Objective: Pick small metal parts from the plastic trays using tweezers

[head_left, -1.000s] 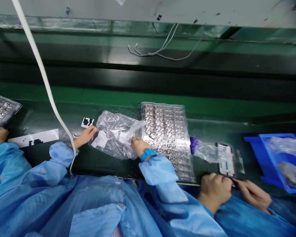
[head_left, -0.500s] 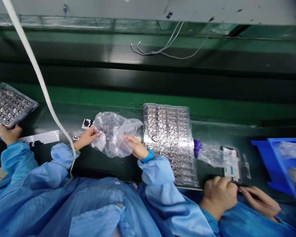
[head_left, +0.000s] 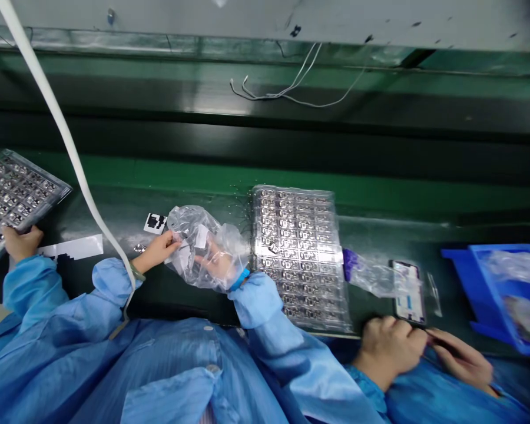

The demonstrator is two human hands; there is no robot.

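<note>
A clear, crumpled plastic bag (head_left: 189, 227) with a white label hangs between my hands over the dark green bench. My left hand (head_left: 159, 249) pinches the bag's left edge. Inside or behind the clear film is my right hand (head_left: 217, 262), its fingers apart and pointing left, with a blue band at the wrist. Just right of the bag lies a clear tray (head_left: 304, 256) with rows of small metal parts. A white card with black pieces (head_left: 155, 223) lies beyond my left hand, and a few small metal parts (head_left: 139, 248) are beside it.
At the far left, another person's hand (head_left: 23, 242) holds a second parts tray (head_left: 13, 194) near a white strip (head_left: 77, 247). On the right are a co-worker's hands (head_left: 391, 347), a phone (head_left: 408, 291), a purple-ended plastic bag (head_left: 373, 275) and a blue bin (head_left: 481, 288). A white cable (head_left: 70, 141) hangs at left.
My right hand has moved left, from the bag's right edge to inside or behind its film. The bag has changed shape and drawn in on the right. My left hand still pinches it.
</note>
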